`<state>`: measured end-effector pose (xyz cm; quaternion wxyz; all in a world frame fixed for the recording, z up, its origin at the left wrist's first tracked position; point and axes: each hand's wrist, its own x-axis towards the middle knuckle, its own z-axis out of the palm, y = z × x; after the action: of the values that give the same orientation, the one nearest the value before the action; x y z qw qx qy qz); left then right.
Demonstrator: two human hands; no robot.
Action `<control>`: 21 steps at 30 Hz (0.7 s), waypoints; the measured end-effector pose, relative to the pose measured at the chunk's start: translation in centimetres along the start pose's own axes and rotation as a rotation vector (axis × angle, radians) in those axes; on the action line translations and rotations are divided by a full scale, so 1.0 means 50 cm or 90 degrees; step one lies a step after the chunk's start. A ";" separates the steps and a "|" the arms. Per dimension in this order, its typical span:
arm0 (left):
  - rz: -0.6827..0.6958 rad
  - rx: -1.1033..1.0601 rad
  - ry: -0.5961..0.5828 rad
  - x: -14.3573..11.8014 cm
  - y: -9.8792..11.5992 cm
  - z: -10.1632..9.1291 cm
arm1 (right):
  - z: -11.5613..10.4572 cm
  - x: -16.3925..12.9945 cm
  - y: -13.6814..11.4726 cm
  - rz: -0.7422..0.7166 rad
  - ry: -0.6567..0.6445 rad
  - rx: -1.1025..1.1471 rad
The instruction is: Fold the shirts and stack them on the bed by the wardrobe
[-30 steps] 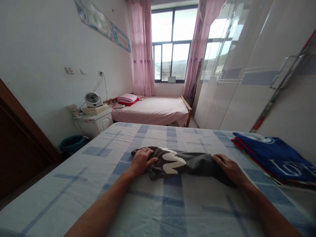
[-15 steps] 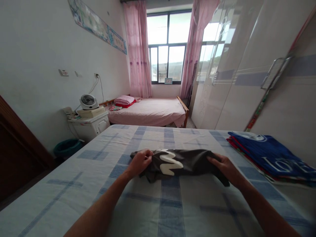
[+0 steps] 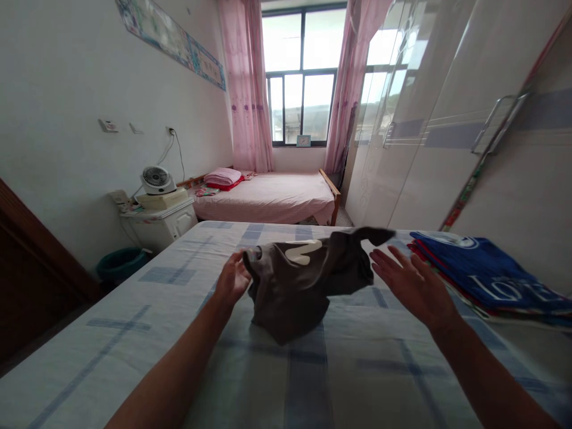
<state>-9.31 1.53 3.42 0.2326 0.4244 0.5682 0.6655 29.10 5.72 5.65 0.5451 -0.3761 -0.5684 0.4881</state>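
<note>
Head view. My left hand (image 3: 233, 279) pinches the left end of the dark grey garment (image 3: 298, 280), lifted just above the checked bed (image 3: 134, 310). Its long axis runs left to right, the free end toward my right hand (image 3: 417, 286), which hangs spread and apart from it. Folded blue clothes (image 3: 487, 274) lie far right.

The shirt (image 3: 304, 280) is blurry, and its white print (image 3: 302, 252) is too folded to read. It hides the left hand's (image 3: 232, 279) fingertips, so its grip can't be told. The blue cloth (image 3: 487, 273) runs off the right edge. The poster (image 3: 170, 39) is too small to read.
</note>
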 end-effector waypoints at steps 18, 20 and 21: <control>0.272 0.403 -0.645 -0.080 0.025 0.029 | -0.005 0.017 0.152 -0.109 -0.027 -0.549; 0.225 0.373 -0.668 -0.072 0.029 0.022 | -0.004 0.017 0.151 -0.106 -0.032 -0.606; 0.204 0.362 -0.681 -0.068 0.031 0.018 | -0.002 0.018 0.150 -0.106 -0.033 -0.638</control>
<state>-6.47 -1.06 3.87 0.2604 0.8240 0.4571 0.2103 28.30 8.41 -1.39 0.3208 -0.5326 -0.7741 0.1194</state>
